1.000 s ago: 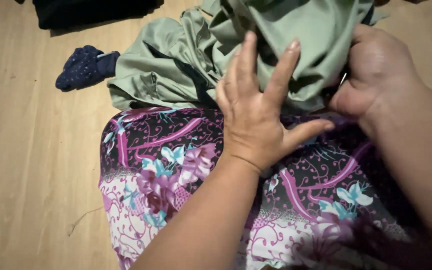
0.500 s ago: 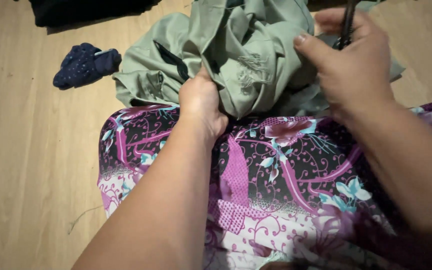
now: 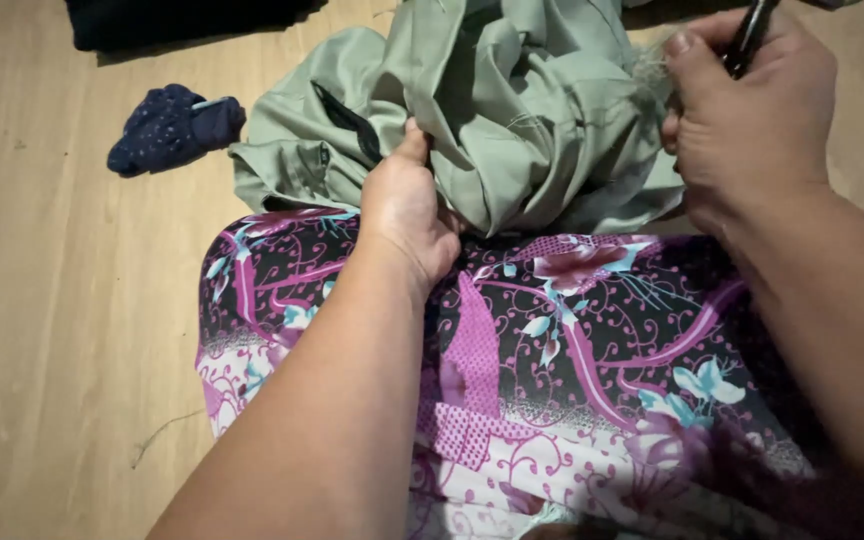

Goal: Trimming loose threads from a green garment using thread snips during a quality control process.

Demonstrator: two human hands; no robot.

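2 hands (image 3: 407, 205) (image 3: 747, 110), 1 green garment (image 3: 532, 110)

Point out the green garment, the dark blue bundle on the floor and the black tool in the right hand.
green garment (image 3: 542, 110): head view, on its bunched middle folds.
dark blue bundle (image 3: 172, 127): head view, on its centre.
black tool (image 3: 750, 35): head view, on the part above the right hand (image 3: 752, 120).

Dim warm indoor light, soft shadows under the forearms, near edges blurred — bottom right corner darkest, no glare
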